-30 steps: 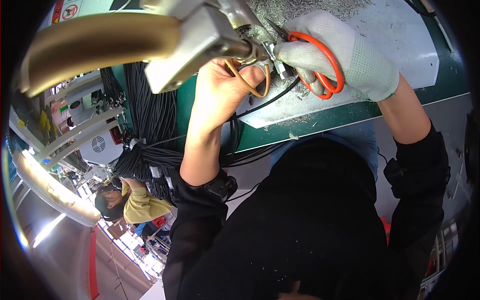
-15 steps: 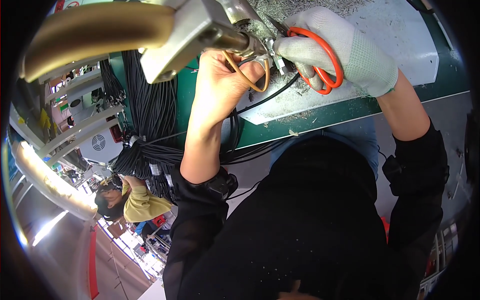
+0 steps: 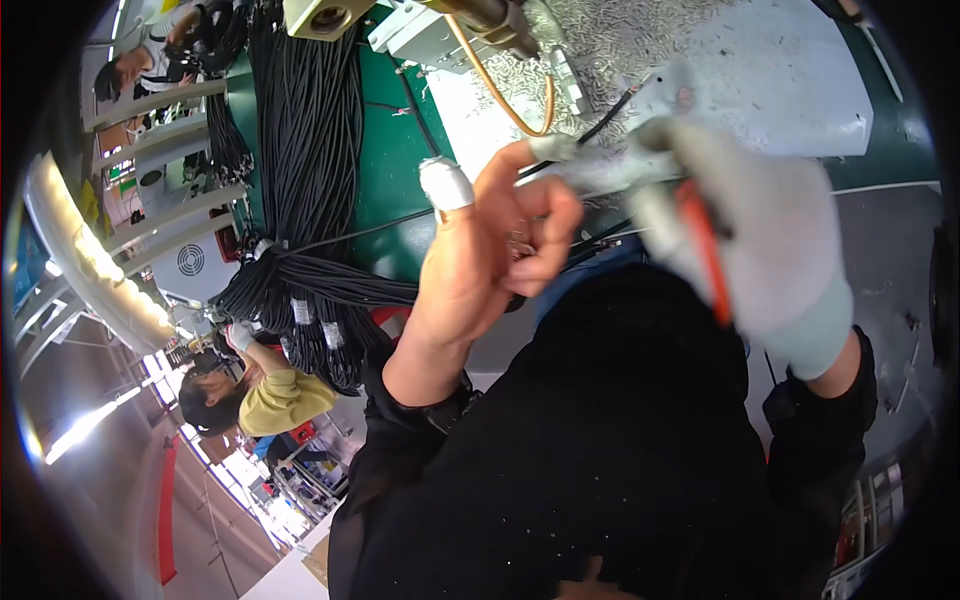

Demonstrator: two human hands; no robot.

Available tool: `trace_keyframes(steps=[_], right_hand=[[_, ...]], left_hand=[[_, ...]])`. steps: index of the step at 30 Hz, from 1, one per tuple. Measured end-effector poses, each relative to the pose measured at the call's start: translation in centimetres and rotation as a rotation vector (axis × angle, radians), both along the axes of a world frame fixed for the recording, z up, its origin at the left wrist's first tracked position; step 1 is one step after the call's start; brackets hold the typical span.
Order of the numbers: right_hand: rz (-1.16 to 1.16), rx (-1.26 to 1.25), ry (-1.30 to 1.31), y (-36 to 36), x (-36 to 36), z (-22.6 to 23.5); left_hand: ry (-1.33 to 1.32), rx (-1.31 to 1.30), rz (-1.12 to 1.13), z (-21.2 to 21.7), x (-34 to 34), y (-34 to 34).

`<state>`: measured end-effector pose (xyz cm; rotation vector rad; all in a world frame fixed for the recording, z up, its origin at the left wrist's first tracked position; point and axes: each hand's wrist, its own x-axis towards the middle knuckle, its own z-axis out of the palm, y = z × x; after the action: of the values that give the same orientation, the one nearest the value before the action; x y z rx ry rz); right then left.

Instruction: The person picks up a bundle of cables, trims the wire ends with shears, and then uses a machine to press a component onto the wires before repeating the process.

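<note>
My left hand [image 3: 490, 235] is turned palm up over the bench's front edge, with white coverings on the thumb and a fingertip. Its lower fingers curl over small shiny metal pieces [image 3: 519, 243], too small to make out fully. Beside its covered fingertip runs a black cable [image 3: 603, 122], its end pointing away over the white board. To the right, my right hand [image 3: 765, 225], in a white glove, is smeared by motion. It holds red-handled scissors [image 3: 708, 255], whose blades are lost in the blur.
A metal machine head [image 3: 490, 25] with a tan tube [image 3: 495, 88] stands at the back. Metal shavings [image 3: 640, 40] cover much of the white board [image 3: 810, 120]. Bundled black cables [image 3: 305, 130] hang over the green bench [image 3: 390, 180] at left. A person in yellow [image 3: 285, 400] works beyond.
Both hands have come back toward me from the machine head, the right with the scissors. My left hand has turned palm up. The view has shifted, showing less of the machine.
</note>
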<state>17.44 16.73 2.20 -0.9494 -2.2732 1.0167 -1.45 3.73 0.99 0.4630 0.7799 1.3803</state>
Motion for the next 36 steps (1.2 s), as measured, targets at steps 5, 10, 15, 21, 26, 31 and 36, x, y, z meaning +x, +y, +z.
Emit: trace_keyframes(steps=[5,10,15,21,26,31,36], right_hand=[[0.404,-0.135,0.120,-1.4,-0.4,-0.2],[0.271,-0.953,0.066,0.0,1.9,1.7],[0.265,-1.226,0.253,0.2,3.3,0.7],[-0.055,-0.348,0.326,-2.2,3.1,-0.5],[-0.017,0.420,0.168,-2.6,3.6,-0.8],[0.056,0.387,0.002,-3.3,3.8,-1.1],[0.121,-0.092,0.240,-3.8,3.1,-0.8]], left_hand=[[0.313,-0.230,-0.103,1.9,2.9,1.1],[0.758,-0.121,-0.203,2.7,3.3,0.5],[1.366,0.124,-0.050,3.0,5.6,1.1],[1.293,0.176,0.071,2.6,5.8,1.8],[1.044,0.074,0.106,2.5,6.1,2.1],[1.031,0.041,0.114,2.7,6.2,2.0],[1.100,0.227,0.376,1.7,6.6,1.9]])
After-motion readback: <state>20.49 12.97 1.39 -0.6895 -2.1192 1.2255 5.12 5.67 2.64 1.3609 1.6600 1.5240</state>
